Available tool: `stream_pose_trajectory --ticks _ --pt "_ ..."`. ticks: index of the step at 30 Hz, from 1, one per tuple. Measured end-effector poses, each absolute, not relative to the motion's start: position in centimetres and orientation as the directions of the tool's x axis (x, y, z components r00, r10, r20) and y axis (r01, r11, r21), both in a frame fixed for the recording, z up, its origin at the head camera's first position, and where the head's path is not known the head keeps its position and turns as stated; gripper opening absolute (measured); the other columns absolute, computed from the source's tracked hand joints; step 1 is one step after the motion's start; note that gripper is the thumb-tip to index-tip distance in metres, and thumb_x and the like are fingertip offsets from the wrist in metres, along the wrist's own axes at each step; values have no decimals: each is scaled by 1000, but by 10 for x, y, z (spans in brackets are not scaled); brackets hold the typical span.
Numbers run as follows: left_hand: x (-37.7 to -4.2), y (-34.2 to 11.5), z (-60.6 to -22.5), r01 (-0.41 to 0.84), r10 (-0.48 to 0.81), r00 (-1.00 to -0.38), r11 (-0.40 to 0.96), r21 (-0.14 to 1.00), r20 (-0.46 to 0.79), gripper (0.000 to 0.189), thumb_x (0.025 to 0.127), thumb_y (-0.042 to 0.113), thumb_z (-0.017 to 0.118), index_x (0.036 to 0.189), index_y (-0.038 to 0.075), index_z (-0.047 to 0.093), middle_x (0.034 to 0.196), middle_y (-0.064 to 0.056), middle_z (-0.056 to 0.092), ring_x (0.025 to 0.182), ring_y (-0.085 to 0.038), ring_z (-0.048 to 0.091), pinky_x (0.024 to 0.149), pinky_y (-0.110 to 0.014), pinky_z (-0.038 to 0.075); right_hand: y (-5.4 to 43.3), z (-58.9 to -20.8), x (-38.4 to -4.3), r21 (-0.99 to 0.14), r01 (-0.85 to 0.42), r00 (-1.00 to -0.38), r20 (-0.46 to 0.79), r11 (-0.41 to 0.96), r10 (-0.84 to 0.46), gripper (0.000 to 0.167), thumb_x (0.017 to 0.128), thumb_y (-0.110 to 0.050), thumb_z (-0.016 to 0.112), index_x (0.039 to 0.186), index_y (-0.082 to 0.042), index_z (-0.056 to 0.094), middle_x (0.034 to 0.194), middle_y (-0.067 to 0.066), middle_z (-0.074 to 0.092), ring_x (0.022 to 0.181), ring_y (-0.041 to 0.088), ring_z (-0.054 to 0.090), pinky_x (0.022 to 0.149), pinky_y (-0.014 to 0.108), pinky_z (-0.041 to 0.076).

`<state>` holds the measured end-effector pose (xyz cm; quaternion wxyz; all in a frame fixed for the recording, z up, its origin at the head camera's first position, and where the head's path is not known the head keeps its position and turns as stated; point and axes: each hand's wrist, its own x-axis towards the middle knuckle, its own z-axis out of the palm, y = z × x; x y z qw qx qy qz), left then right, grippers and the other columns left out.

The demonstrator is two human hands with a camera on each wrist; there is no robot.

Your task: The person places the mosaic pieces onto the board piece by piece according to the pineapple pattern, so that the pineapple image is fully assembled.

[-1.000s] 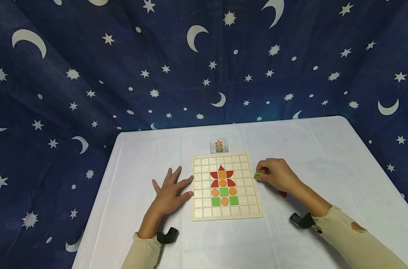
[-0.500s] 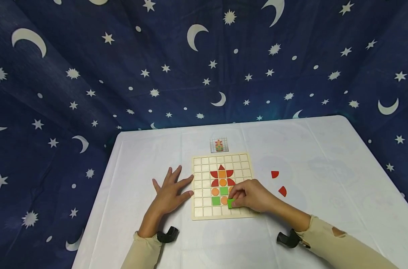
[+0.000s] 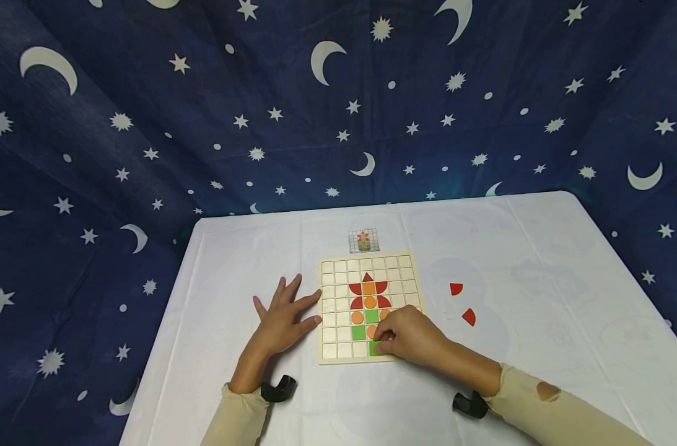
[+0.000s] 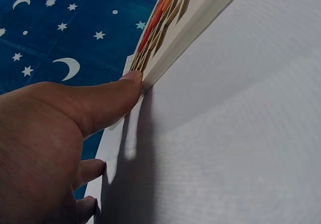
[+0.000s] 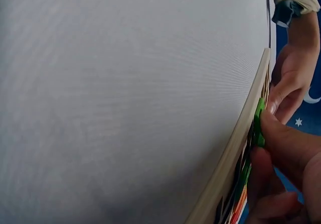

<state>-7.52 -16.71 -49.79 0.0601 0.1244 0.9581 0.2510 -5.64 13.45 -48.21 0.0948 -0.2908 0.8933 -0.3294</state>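
A wooden grid board (image 3: 329, 267) lies flat on the white table, with red, orange and green pieces set in its cells. My left hand (image 3: 281, 327) rests beside its left edge with fingers spread, the thumb and a fingertip touching the rim. Over the board's lower right part, my right hand (image 3: 415, 336) pinches a green square tile (image 3: 374, 349) at the bottom row, just below an orange circle. In the right wrist view the thumb and a finger hold the green tile (image 5: 259, 122) against the board. Cells under the right hand are hidden.
Two red quarter-circle pieces (image 3: 456, 289) lie on the table to the right of the board. Behind the board is a small pattern card (image 3: 363, 240). A dark blue cloth (image 3: 293, 124) with moons and stars hangs beyond the table.
My right hand has carried the green square tile from the table on the right, over the board and down to the bottom row. My left hand has stayed in place.
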Motion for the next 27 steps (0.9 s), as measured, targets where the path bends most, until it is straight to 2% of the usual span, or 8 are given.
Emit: stream_pose_trajectory --ticks 4,10,16,20,27 --pt "-75 -167 -498 202 267 -962 841 502 -61 58 92 52 70 145 31 59 169 -12 27 158 -45 7 104 -87 -11 132 -479 -54 -568 -508 -810 61 647 -583 11 73 -21 92 74 -22 81 70 -19 65 66 -6 52 58 16 43" --pt "-75 -167 -498 201 267 -962 837 509 -60 58 92 51 71 145 31 59 169 -12 27 158 -44 6 104 -87 -12 141 -475 -60 -585 -509 -805 63 631 -590 9 76 -26 91 76 -23 82 71 -20 67 67 -7 54 60 17 45" --pt "-74 -168 -498 204 268 -962 837 507 -56 58 92 51 71 145 32 59 169 -12 27 158 -44 7 104 -87 -11 177 -460 -80 -610 -428 -876 99 667 -472 8 78 -21 90 79 -23 82 75 -18 70 68 -3 56 62 20 48" --pt "-75 -168 -498 207 268 -962 836 507 -49 57 92 51 71 144 31 60 169 -12 28 158 -45 8 103 -87 -11 214 -454 -97 -539 -358 -928 113 762 -355 8 82 -19 87 88 -17 82 79 -10 72 68 4 56 63 25 47" --pt "-76 -168 -499 202 267 -962 837 508 -57 58 92 52 70 145 32 59 169 -11 27 158 -45 7 103 -87 -12 271 -462 -112 -436 -196 -976 3 878 -217 30 85 -21 83 109 -3 78 95 11 72 81 22 61 75 42 50"
